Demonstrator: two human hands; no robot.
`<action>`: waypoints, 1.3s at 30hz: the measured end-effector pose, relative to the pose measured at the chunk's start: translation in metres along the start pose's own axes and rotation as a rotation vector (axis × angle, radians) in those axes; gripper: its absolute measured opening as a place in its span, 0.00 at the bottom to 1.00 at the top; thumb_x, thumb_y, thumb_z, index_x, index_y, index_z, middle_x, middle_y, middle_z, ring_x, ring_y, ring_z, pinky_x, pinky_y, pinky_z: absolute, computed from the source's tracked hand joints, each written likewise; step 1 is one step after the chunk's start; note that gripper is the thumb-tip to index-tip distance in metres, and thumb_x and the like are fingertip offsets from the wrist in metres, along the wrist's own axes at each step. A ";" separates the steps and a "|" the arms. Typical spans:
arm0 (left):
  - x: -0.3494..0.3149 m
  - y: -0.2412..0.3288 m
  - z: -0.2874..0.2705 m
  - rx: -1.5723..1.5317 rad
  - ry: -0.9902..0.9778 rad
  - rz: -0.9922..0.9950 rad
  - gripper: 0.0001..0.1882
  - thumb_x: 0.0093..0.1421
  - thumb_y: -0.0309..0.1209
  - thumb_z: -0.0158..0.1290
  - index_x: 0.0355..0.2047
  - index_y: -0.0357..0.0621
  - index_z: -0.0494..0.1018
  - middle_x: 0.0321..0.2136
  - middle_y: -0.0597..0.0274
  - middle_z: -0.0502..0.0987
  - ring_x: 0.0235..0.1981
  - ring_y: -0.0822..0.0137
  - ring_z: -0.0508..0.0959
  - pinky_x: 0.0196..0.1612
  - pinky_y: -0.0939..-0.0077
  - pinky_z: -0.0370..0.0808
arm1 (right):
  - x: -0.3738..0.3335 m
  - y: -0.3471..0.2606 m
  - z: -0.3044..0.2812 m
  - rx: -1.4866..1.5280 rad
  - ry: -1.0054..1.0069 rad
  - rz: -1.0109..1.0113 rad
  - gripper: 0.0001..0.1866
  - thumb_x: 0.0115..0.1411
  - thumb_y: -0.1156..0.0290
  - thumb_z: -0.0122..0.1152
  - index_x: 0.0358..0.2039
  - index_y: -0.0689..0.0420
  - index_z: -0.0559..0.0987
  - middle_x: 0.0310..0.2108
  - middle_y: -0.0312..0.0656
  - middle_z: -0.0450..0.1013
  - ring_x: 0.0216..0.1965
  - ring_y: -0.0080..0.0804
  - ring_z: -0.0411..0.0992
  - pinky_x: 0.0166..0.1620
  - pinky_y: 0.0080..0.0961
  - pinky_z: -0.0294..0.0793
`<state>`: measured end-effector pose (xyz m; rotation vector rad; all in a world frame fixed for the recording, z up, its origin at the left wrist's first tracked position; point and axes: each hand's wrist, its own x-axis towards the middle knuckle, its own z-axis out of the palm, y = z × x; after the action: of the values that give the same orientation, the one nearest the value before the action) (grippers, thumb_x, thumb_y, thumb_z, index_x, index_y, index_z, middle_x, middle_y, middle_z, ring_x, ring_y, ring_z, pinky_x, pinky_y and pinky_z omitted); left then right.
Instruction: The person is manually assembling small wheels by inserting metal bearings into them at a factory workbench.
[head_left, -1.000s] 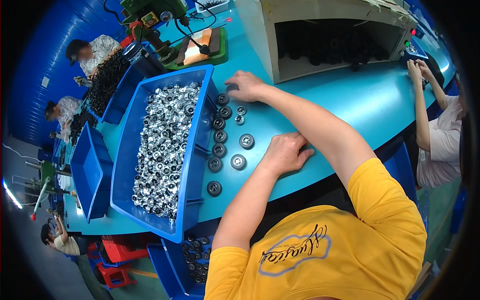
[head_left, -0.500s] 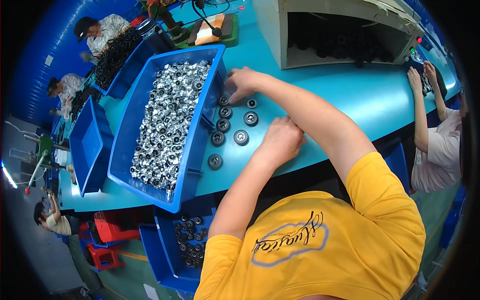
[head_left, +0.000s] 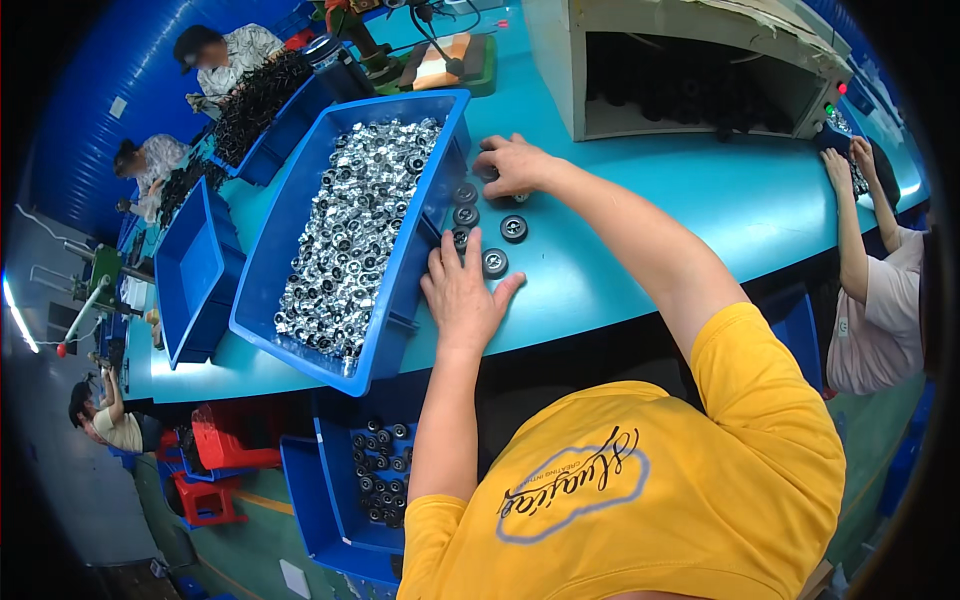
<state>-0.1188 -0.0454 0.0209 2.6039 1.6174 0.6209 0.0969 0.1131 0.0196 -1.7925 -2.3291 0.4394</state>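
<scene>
Tabletop (head_left: 700, 200): left hand (head_left: 462, 295) now covers wheels (head_left: 494, 263)

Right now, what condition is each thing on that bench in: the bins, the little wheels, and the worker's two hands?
Large blue plastic bin: heaped with shiny silver metal parts.
Smaller blue bin: looks empty.
Small black round wheels: lying flat on the turquoise table.
Left hand: open, flat, fingers spread over wheels.
Right hand: fingers curled down at the wheels; grip unclear.

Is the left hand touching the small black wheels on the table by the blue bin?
Touching. The head view shows the left hand lying flat on the table, its fingertips overlapping the black wheels beside the blue bin, no gap visible.
</scene>
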 end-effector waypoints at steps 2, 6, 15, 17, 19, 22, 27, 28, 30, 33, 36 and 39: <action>0.008 0.000 0.002 0.027 -0.024 -0.018 0.38 0.55 0.53 0.64 0.59 0.43 0.71 0.63 0.40 0.64 0.58 0.41 0.67 0.57 0.48 0.67 | -0.001 -0.005 0.000 -0.042 0.012 0.041 0.34 0.50 0.45 0.66 0.57 0.43 0.79 0.67 0.47 0.62 0.63 0.55 0.63 0.63 0.45 0.69; 0.007 -0.011 0.011 0.009 -0.012 -0.011 0.29 0.56 0.50 0.64 0.50 0.42 0.76 0.62 0.42 0.65 0.54 0.43 0.70 0.53 0.49 0.69 | -0.004 -0.017 -0.002 -0.101 0.018 0.107 0.29 0.53 0.46 0.64 0.54 0.43 0.81 0.64 0.45 0.65 0.63 0.52 0.63 0.62 0.45 0.71; 0.029 -0.010 0.004 0.040 -0.126 0.019 0.26 0.59 0.49 0.62 0.44 0.39 0.74 0.53 0.40 0.68 0.48 0.42 0.73 0.49 0.49 0.76 | 0.016 0.026 0.004 0.077 0.116 0.124 0.21 0.53 0.52 0.67 0.46 0.46 0.84 0.59 0.45 0.70 0.60 0.52 0.64 0.62 0.44 0.69; 0.032 -0.007 0.000 0.044 -0.163 0.005 0.26 0.59 0.49 0.62 0.43 0.39 0.73 0.49 0.41 0.69 0.47 0.42 0.74 0.48 0.49 0.77 | 0.017 0.039 0.001 0.127 0.166 0.109 0.18 0.53 0.54 0.67 0.43 0.47 0.85 0.57 0.46 0.71 0.58 0.53 0.65 0.61 0.43 0.69; 0.034 -0.005 -0.001 0.057 -0.161 0.012 0.25 0.58 0.49 0.62 0.42 0.39 0.72 0.44 0.43 0.69 0.45 0.43 0.74 0.46 0.49 0.76 | 0.011 0.045 0.000 0.165 0.212 0.088 0.17 0.54 0.54 0.66 0.41 0.48 0.85 0.56 0.47 0.71 0.57 0.54 0.66 0.61 0.43 0.69; 0.034 -0.007 0.007 0.094 -0.088 0.046 0.24 0.56 0.48 0.63 0.39 0.41 0.71 0.41 0.45 0.70 0.42 0.44 0.75 0.44 0.50 0.76 | 0.000 0.036 -0.004 0.147 0.244 0.026 0.18 0.53 0.54 0.66 0.40 0.50 0.84 0.57 0.50 0.70 0.56 0.57 0.66 0.61 0.45 0.68; 0.035 -0.008 0.015 0.091 -0.024 0.116 0.23 0.53 0.46 0.65 0.36 0.42 0.70 0.40 0.46 0.71 0.39 0.46 0.77 0.42 0.53 0.77 | -0.022 0.001 0.009 -0.061 0.217 -0.166 0.22 0.51 0.52 0.67 0.41 0.54 0.83 0.53 0.52 0.71 0.50 0.55 0.70 0.56 0.43 0.73; 0.036 -0.007 0.016 0.087 -0.024 0.123 0.23 0.52 0.45 0.65 0.36 0.42 0.70 0.40 0.47 0.72 0.39 0.46 0.77 0.41 0.53 0.77 | -0.024 -0.004 0.015 -0.062 0.240 -0.147 0.22 0.51 0.52 0.66 0.42 0.54 0.83 0.52 0.52 0.71 0.50 0.55 0.70 0.55 0.43 0.74; 0.039 -0.007 0.018 0.096 -0.029 0.137 0.23 0.52 0.45 0.65 0.36 0.42 0.70 0.41 0.46 0.72 0.39 0.46 0.77 0.42 0.53 0.78 | -0.027 -0.010 0.021 -0.088 0.281 -0.132 0.22 0.52 0.53 0.66 0.42 0.55 0.83 0.49 0.52 0.72 0.49 0.53 0.71 0.53 0.44 0.75; 0.039 -0.006 0.019 0.128 -0.046 0.127 0.23 0.53 0.45 0.65 0.37 0.41 0.70 0.43 0.46 0.73 0.38 0.46 0.78 0.41 0.54 0.78 | -0.034 -0.019 0.020 -0.150 0.313 -0.168 0.21 0.52 0.54 0.66 0.42 0.56 0.83 0.46 0.51 0.72 0.46 0.52 0.72 0.51 0.46 0.75; 0.037 -0.006 0.020 0.134 -0.017 0.136 0.23 0.53 0.45 0.65 0.37 0.41 0.70 0.43 0.45 0.73 0.36 0.46 0.79 0.40 0.55 0.78 | -0.042 -0.028 0.019 -0.195 0.311 -0.217 0.21 0.52 0.56 0.68 0.41 0.56 0.83 0.44 0.51 0.71 0.44 0.50 0.74 0.47 0.47 0.77; 0.035 -0.001 0.018 0.129 0.041 0.143 0.24 0.53 0.45 0.66 0.38 0.40 0.70 0.44 0.43 0.72 0.35 0.46 0.79 0.39 0.55 0.79 | -0.040 -0.034 0.019 -0.166 0.282 -0.170 0.20 0.52 0.59 0.68 0.43 0.57 0.82 0.44 0.52 0.70 0.43 0.50 0.74 0.44 0.44 0.79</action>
<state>-0.1000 -0.0106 0.0153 2.8379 1.5413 0.5991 0.0700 0.0641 0.0147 -1.5820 -2.3445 -0.0323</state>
